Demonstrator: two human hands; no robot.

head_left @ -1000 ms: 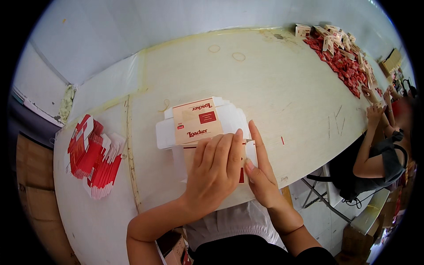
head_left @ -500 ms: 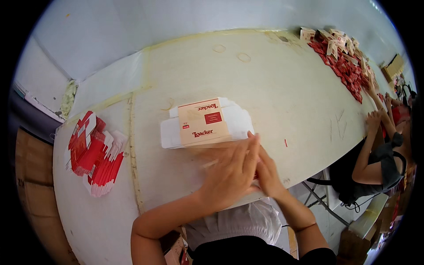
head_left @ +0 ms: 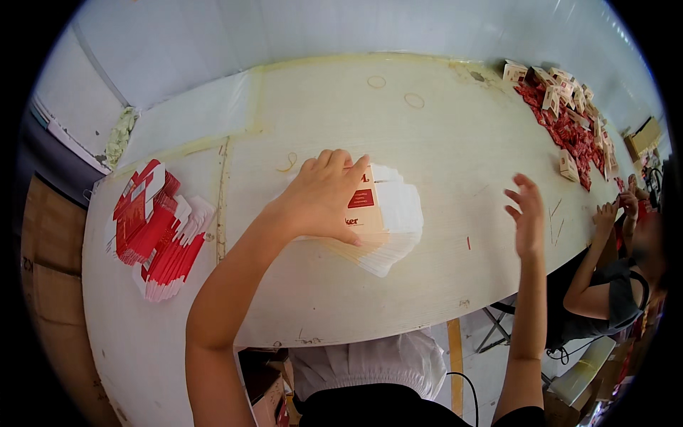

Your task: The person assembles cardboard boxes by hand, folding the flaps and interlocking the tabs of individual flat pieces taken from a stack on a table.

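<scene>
A stack of flat cream and white cartons (head_left: 398, 220), printed in red, lies fanned on the table in front of me. My left hand (head_left: 324, 196) is over its left part, fingers bent over the far side and thumb at the near side, gripping the upper carton. The palm hides much of the print. To the right, my right hand (head_left: 528, 213) is raised above the table, empty, with its fingers apart and slightly bent.
Red and white flat cartons (head_left: 171, 235) lie piled at the left. Far right, red packets (head_left: 562, 124) lie among folded boxes, with one small cream box (head_left: 568, 165) at their near edge. A co-worker (head_left: 597, 285) sits at the right. Rubber bands (head_left: 414, 101) lie further back.
My hands, pressed together before, have parted: the left onto the carton stack, the right outward, empty. The stack is more fanned. A small box now shows at the packet pile's near edge.
</scene>
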